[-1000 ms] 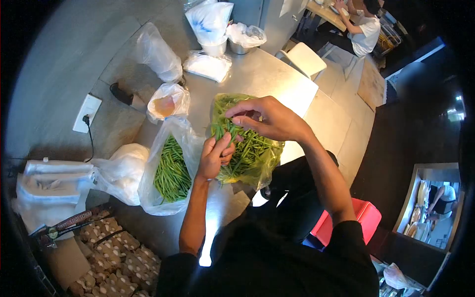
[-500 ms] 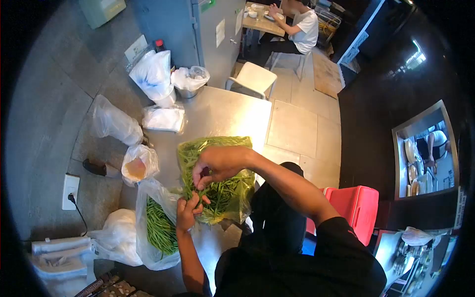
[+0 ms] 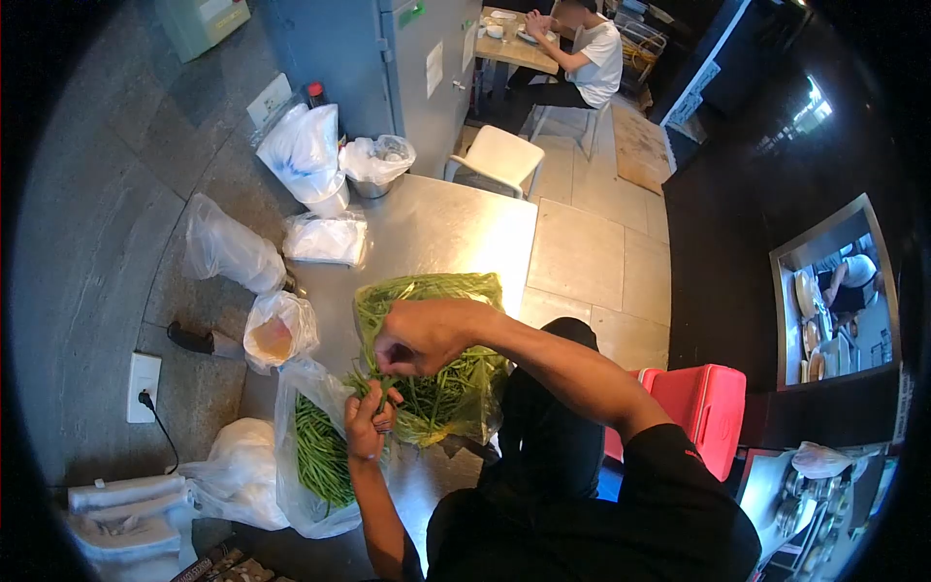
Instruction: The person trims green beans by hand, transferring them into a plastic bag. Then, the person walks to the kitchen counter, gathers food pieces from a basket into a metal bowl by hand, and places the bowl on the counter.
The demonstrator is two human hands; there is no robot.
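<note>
My left hand (image 3: pixel 367 427) is closed around a few green beans (image 3: pixel 363 376), whose ends stick up past the fingers. Just above it, my right hand (image 3: pixel 425 337) is curled in a pinch; its fingertips are partly hidden, and what they hold cannot be made out. Beneath both hands lies an open yellow-green plastic bag (image 3: pixel 470 284) with loose green beans (image 3: pixel 436 393) in it. Left of my left hand, a clear plastic bag (image 3: pixel 289 441) holds a dense heap of green beans (image 3: pixel 320 451).
The bags rest on a metal table (image 3: pixel 441 228). Along its wall side stand a lined tub (image 3: pixel 269 339), wrapped packages (image 3: pixel 325 240) and a bagged metal container (image 3: pixel 373 179). A red cooler box (image 3: pixel 713 417) is at my right, a white chair (image 3: pixel 499 157) beyond. A person (image 3: pixel 593 58) sits at the far table.
My right hand has shifted slightly down and left, its fingers now curled tighter and turned away. My left hand still grips the beans. The whole view has shifted slightly.
</note>
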